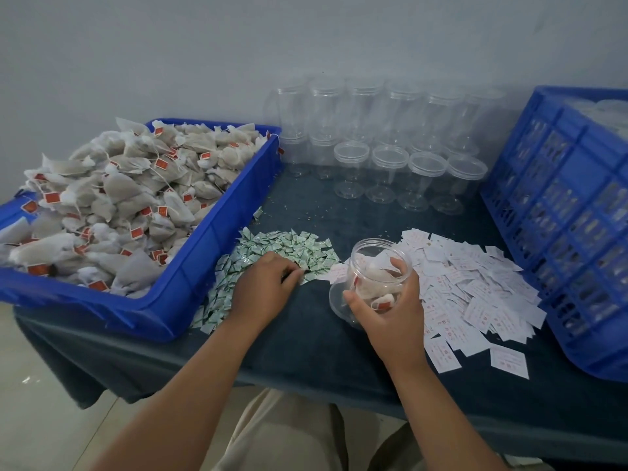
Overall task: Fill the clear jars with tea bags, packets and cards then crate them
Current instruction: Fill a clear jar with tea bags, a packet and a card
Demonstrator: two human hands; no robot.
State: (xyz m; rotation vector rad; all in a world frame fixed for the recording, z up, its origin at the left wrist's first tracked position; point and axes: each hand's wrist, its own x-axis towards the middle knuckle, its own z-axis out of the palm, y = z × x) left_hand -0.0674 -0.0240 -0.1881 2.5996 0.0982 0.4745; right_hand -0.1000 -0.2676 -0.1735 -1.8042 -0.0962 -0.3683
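Lower centre of frame: right hand (382, 300) wraps the jar (373, 263), thumb on the near side, fingers over the far side, a full grip on it. The jar is tipped with its mouth toward the upper left. I judge this is so that the other hand can drop things straight in. It is held low over the table (306, 351), between the two loose piles.

Left hand (268, 285) lies on the near edge of the packets (292, 246), fingers curled down and close together. It seems to pinch one packet, though the pinched piece itself is hidden.

Layout reads as a line of work: tea bags (119, 198) heaped in the tray (176, 300) at left, packets in the middle, cards (475, 290) lower right, crate (560, 215) at the right edge. Each supply sits within reach, in what looks like filling order.

Counts:
- Hands: two. Tray: one. Crate: one.
- Jar in hand: one. It holds several tea bags and at least two red tags show. I see no packet or card in it.
- Empty jars (390, 158), upper centre: four in the front row. Behind them are more, stacked two high, too blurred to count exactly.
- Tea bags, packets, cards: far too many to count.
- Pale round tops show over the crate rim, upper right. They are probably filled jars, number unclear.
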